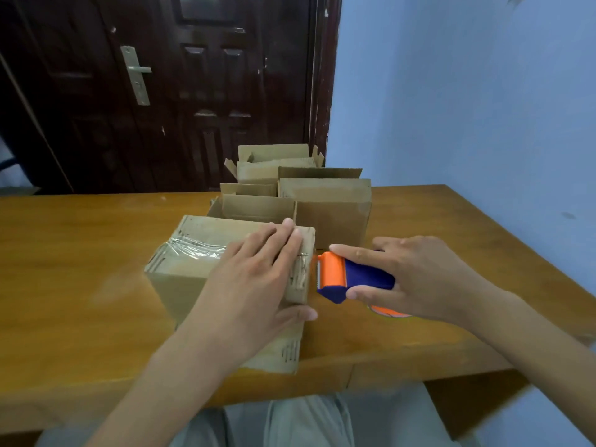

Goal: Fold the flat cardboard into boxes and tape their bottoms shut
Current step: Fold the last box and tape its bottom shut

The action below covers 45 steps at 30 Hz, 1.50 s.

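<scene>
Pressing flat on the upturned cardboard box (206, 253), left hand (254, 282) lies with straight fingers on top, thumb against the near side. Box sits near the tabletop's (80, 269) front edge, matte brown corrugated, crinkled clear tape (193, 248) glossy across its bottom flaps. Right hand (419, 279) grips a blue-and-orange plastic tape dispenser (351, 279) just beside the box's right edge. Folded open boxes (325, 204) cluster toward the back edge.
</scene>
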{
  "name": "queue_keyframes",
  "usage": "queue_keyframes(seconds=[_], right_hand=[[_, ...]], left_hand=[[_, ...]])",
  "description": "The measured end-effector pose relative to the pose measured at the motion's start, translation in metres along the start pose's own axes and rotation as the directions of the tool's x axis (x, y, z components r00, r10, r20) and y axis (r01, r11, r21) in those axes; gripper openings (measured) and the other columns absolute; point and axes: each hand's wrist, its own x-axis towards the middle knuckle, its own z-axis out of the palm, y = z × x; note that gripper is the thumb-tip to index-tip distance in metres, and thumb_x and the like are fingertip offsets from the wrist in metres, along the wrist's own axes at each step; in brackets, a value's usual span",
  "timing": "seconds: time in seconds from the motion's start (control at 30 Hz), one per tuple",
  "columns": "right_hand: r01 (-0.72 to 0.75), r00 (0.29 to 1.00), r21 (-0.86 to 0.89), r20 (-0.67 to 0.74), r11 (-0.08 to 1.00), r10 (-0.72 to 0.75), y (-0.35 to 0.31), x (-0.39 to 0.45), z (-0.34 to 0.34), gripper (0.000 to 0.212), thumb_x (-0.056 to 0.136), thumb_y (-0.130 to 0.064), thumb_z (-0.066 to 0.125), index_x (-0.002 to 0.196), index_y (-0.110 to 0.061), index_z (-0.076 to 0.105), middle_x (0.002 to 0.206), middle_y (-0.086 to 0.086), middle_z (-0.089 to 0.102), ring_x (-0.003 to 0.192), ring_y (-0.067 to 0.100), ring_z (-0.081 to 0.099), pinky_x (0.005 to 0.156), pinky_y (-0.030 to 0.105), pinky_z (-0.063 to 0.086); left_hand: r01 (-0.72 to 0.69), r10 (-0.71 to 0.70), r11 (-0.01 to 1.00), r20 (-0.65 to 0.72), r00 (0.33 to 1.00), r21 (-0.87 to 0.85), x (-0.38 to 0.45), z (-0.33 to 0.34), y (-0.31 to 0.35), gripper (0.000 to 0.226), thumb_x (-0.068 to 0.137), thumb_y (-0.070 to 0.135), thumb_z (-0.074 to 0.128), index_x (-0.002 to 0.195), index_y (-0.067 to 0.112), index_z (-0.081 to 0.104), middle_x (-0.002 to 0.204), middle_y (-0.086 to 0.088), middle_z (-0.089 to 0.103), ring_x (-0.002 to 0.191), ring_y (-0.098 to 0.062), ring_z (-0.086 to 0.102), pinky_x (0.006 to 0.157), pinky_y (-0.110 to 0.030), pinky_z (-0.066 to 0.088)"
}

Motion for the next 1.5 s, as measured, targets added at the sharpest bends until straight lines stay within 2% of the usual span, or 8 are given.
queue_keyframes(seconds=[0.13, 0.33, 0.43, 0.67, 0.9, 1.13, 1.23, 1.5], right_hand=[[0.088, 0.996, -0.152, 0.013, 0.985, -0.087, -0.008, 0.004, -0.001, 0.084, 0.090, -0.088, 0.001, 0.161, -0.048, 0.022, 0.104, -0.008, 0.067, 0.075, 0.009, 0.057, 0.056, 0.025, 0.042], [0.057, 0.998, -0.103, 0.014, 0.993, -0.056, -0.010, 0.012, 0.005, 0.086, 0.088, -0.092, 0.003, 0.161, -0.050, 0.015, 0.111, -0.011, 0.066, 0.081, 0.011, 0.060, 0.061, 0.024, 0.045], [0.036, 0.999, -0.129, 0.025, 0.991, -0.033, -0.007, 0.016, 0.008, 0.087, 0.085, -0.091, -0.002, 0.161, -0.051, 0.012, 0.112, -0.011, 0.065, 0.084, 0.012, 0.061, 0.067, 0.027, 0.051], [0.043, 0.996, -0.179, 0.080, 0.983, -0.029, -0.002, 0.033, 0.012, 0.087, 0.085, -0.090, 0.001, 0.162, -0.051, 0.012, 0.115, -0.008, 0.064, 0.085, 0.013, 0.060, 0.068, 0.030, 0.053], [0.119, 0.987, -0.246, 0.138, 0.962, -0.087, -0.007, 0.063, -0.005, 0.078, 0.092, -0.087, 0.023, 0.160, -0.049, 0.027, 0.110, -0.006, 0.066, 0.080, 0.012, 0.048, 0.058, 0.029, 0.035], [0.210, 0.957, -0.264, 0.254, 0.941, -0.142, 0.003, 0.095, -0.023, 0.069, 0.091, -0.086, 0.033, 0.150, -0.051, 0.048, 0.105, -0.012, 0.072, 0.080, 0.014, 0.053, 0.053, 0.028, 0.035], [0.161, 0.947, -0.190, 0.306, 0.968, -0.097, 0.010, 0.102, -0.023, 0.068, 0.088, -0.088, 0.036, 0.146, -0.056, 0.051, 0.101, -0.015, 0.072, 0.083, 0.014, 0.056, 0.058, 0.030, 0.047], [0.073, 0.985, -0.169, 0.167, 0.983, -0.045, 0.026, 0.064, -0.006, 0.070, 0.090, -0.087, 0.031, 0.153, -0.057, 0.037, 0.097, -0.018, 0.064, 0.087, 0.009, 0.056, 0.061, 0.025, 0.042]], left_hand=[[-0.008, 0.009, 0.999, -0.022, 1.000, 0.051, -0.002, 0.024, 0.005, 0.103, 0.082, 0.078, 0.042, 0.156, 0.007, 0.046, 0.163, -0.012, 0.043, 0.148, -0.032, 0.045, 0.108, -0.050, 0.051], [-0.044, 0.045, 0.992, -0.009, 0.999, 0.118, 0.018, 0.014, -0.016, 0.099, 0.074, 0.098, 0.035, 0.144, 0.028, 0.044, 0.152, -0.002, 0.046, 0.152, -0.037, 0.033, 0.122, -0.065, 0.027], [-0.088, 0.082, 0.991, 0.060, 0.995, 0.103, 0.028, 0.025, -0.027, 0.103, 0.074, 0.097, 0.042, 0.151, 0.031, 0.029, 0.162, -0.003, 0.034, 0.149, -0.033, 0.035, 0.120, -0.057, 0.030], [-0.151, 0.148, 0.988, 0.091, 0.985, 0.017, 0.042, 0.029, -0.043, 0.087, 0.079, 0.094, 0.043, 0.144, 0.039, 0.030, 0.158, 0.001, 0.033, 0.144, -0.025, 0.035, 0.118, -0.049, 0.032], [-0.138, 0.136, 0.990, 0.090, 0.987, 0.014, 0.047, 0.036, -0.046, 0.086, 0.077, 0.095, 0.033, 0.138, 0.035, 0.038, 0.152, -0.001, 0.036, 0.135, -0.026, 0.041, 0.107, -0.046, 0.040], [-0.139, 0.139, 0.990, 0.064, 0.988, -0.002, 0.049, 0.039, -0.049, 0.089, 0.074, 0.095, 0.028, 0.137, 0.034, 0.040, 0.150, -0.002, 0.040, 0.132, -0.026, 0.044, 0.104, -0.047, 0.042], [-0.129, 0.128, 0.992, 0.080, 0.989, 0.001, 0.051, 0.040, -0.049, 0.093, 0.072, 0.097, 0.026, 0.140, 0.036, 0.037, 0.151, 0.000, 0.039, 0.135, -0.025, 0.042, 0.105, -0.046, 0.041], [-0.108, 0.108, 0.994, 0.072, 0.992, 0.001, 0.052, 0.039, -0.048, 0.092, 0.072, 0.095, 0.045, 0.143, 0.037, 0.036, 0.152, 0.005, 0.036, 0.135, -0.021, 0.039, 0.108, -0.043, 0.037]])
